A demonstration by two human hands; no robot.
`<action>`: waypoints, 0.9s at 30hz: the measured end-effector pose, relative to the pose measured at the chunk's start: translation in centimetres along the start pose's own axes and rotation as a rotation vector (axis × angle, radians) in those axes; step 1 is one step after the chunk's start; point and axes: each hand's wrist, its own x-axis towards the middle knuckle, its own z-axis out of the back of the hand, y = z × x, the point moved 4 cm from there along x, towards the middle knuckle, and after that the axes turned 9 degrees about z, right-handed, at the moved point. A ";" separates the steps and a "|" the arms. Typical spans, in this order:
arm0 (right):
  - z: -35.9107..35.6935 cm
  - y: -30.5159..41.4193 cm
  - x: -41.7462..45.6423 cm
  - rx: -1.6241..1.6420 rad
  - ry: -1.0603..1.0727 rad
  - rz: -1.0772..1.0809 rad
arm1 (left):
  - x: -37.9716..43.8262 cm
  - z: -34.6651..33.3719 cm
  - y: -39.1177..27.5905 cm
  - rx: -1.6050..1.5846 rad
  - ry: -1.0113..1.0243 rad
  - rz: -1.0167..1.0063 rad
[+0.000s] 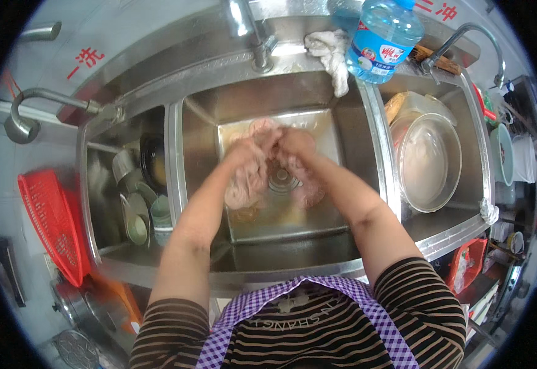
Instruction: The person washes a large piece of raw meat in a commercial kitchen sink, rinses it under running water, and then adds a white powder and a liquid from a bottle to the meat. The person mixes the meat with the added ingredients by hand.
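Both hands work down in the middle basin (287, 251) of a stainless steel sink. My left hand (244, 154) grips a limp, folded mass of pale pink raw meat (245, 189) that looks like offal. From the other side, my right hand (296, 142) holds the same meat, close to my left. Motion blurs the fingers, so their exact grip is hidden. More of the meat hangs below my right hand, beside the round drain (281, 174). Cloudy, yellowish liquid wets the basin floor.
A tap (263, 55) rises behind the basin. A white rag (335, 55) and a blue detergent bottle (384, 44) stand on the rear ledge. Bowls (161, 212) fill the left basin; a large basin (427, 161) sits in the right one. A red basket (54, 226) leans at left.
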 end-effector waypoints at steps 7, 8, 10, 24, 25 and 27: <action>-3.2 1.0 -0.4 -0.655 0.164 0.007 | 0.4 -1.3 -1.0 0.436 -0.435 -0.071; -2.7 3.4 -2.4 -0.663 0.085 0.092 | 0.4 -2.1 -0.2 0.421 -0.410 -0.008; -5.5 1.8 -1.4 -0.487 0.036 0.142 | -0.9 -3.5 -1.5 0.316 -0.337 0.098; -5.8 -2.3 -9.9 -0.561 0.113 -0.093 | -8.2 -7.1 2.3 0.383 -0.239 0.192; -8.0 -2.2 -11.1 -0.795 0.139 0.048 | -9.1 -8.7 2.6 0.426 -0.205 0.126; -10.4 -2.1 -11.8 -0.883 0.235 0.177 | -9.0 -11.1 4.2 0.417 -0.167 0.015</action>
